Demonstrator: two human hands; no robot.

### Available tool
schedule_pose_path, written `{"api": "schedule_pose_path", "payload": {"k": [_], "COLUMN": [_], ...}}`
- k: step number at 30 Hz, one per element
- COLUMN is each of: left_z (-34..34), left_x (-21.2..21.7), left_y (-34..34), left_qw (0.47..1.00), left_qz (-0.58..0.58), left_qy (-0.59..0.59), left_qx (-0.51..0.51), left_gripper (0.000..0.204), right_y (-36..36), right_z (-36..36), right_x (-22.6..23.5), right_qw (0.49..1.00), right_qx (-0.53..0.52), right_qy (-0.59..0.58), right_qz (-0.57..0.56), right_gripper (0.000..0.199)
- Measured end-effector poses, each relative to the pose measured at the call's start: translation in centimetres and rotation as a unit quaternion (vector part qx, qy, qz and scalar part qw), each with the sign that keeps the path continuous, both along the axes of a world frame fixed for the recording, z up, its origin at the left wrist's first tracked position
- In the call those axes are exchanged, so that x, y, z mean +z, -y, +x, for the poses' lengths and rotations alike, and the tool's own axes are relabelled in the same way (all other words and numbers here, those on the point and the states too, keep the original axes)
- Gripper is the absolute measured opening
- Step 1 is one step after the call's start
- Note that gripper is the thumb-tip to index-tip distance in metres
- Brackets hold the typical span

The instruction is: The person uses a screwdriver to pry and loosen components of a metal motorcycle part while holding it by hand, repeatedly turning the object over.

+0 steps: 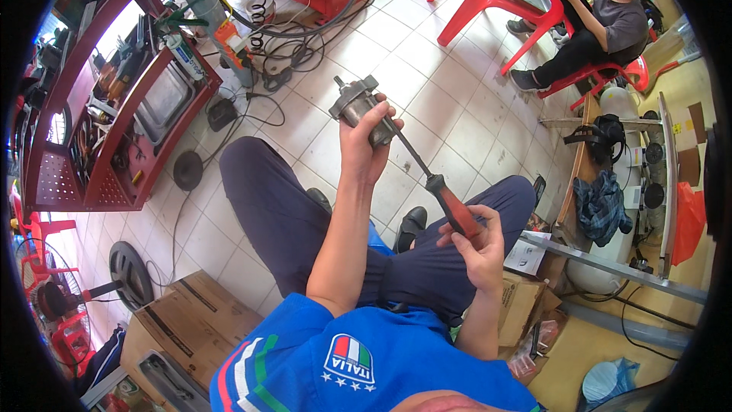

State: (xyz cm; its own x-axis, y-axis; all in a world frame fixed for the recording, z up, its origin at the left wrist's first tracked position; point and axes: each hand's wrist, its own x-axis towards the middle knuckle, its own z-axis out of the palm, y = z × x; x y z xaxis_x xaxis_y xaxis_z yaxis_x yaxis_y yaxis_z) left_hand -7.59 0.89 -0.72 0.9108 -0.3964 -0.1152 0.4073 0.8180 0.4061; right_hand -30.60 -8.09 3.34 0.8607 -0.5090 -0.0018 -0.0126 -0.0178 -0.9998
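My left hand (366,143) is wrapped round a small grey cylindrical motor (354,107), a starter motor by its look, with a shaft stub pointing up and away. In my right hand (479,248) is a screwdriver (451,204) with a red and black handle, gripped by the fingers near the handle's end. Its long dark shank slants up to the left and reaches the motor beside my left fingers. Where the tip meets the motor is hidden from view. Both things are held above the tiled floor, between my spread knees.
A dark red tool cart (114,175) full of hand tools stands at the left. Cables (282,69) and a hose lie on the floor ahead. Cardboard boxes (191,317) flank me. At the far right a person (610,23) sits by a red plastic chair (496,0).
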Motion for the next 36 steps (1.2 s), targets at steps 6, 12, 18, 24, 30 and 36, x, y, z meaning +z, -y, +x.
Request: {"api": "schedule_pose_path", "payload": {"k": [6, 12, 18, 24, 30, 36], "left_z": [-0.2, -0.1, 0.4, -0.3, 0.7, 0.3], "left_x": [0.1, -0.1, 0.0, 0.4, -1.8, -0.6], "left_y": [0.4, 0.1, -0.5, 0.2, -0.2, -0.2], "left_qw": [1.000, 1.000, 1.000, 0.999, 0.996, 0.998], "left_qz": [-0.004, -0.002, -0.003, -0.034, -0.083, -0.047], "left_qy": [-0.006, -0.001, -0.022, -0.022, -0.040, -0.030], "left_qx": [0.003, 0.004, 0.020, -0.005, 0.006, 0.005], "left_gripper": [0.041, 0.038, 0.038, 0.032, 0.037, 0.036], "right_y": [0.8, -0.6, -0.2, 1.1, -0.4, 0.6], "right_z": [-0.5, 0.1, -0.1, -0.9, 0.5, -0.3], "right_x": [-1.6, -0.7, 0.3, -2.4, -0.8, -0.4], "right_qw": [0.993, 0.995, 0.997, 0.987, 0.998, 0.996], "right_qx": [0.002, -0.041, 0.027, 0.017, -0.059, -0.012], "right_qy": [-0.080, -0.012, 0.015, -0.048, 0.000, 0.017], "right_qz": [0.086, 0.090, 0.076, 0.150, 0.032, 0.082], "right_gripper": [0.042, 0.030, 0.027, 0.047, 0.035, 0.039]}}
